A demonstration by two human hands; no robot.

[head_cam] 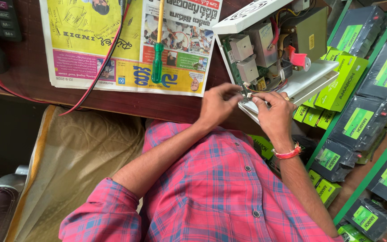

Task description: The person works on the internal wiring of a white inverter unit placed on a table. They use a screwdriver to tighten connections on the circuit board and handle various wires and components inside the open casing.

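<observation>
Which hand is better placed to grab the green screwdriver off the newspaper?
Probably the left hand: it sits nearer the green screwdriver on the newspaper. The right hand is on the far side, at the open white device.

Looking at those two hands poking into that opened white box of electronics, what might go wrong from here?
1. The left hand and right hand pinch a small connector beside loose coloured wires; a tug might pull one free.
2. The open white box juts past the desk edge above the green boxes; a push might tip it off.
3. The green-handled screwdriver could roll off the newspaper.
</observation>
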